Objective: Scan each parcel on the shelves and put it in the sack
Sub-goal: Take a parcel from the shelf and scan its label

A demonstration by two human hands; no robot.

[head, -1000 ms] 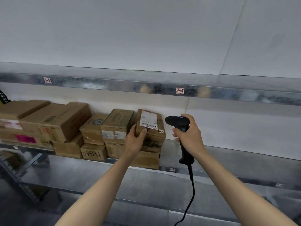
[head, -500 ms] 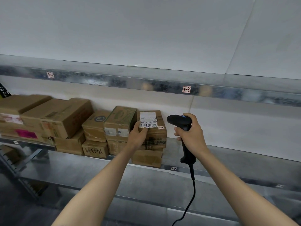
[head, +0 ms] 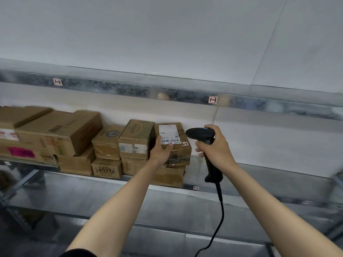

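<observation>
I observe both forearms extended forward and upward toward the metal shelf (head: 259, 175), bare from the elbow. The left hand (head: 161, 152) grips the parcel (head: 181, 153) at its lower left corner: the thumb is laid across the front, touching the lower edge of the white barcode label (head: 169, 134), while the fingers pass round the left side and are hidden from me. The parcel sits on top of a larger carton (head: 167, 177) at the right end of a row of cardboard boxes (head: 61, 134), label facing me. I cannot tell whether it is lifted clear of that carton. The right hand (head: 216, 145) is closed round the upright handle of the black scanner (head: 200, 133), fingers curled across its front. The scanner head points left at the parcel, just beside it and not touching. Its cable (head: 220, 210) hangs below the wrist.
</observation>
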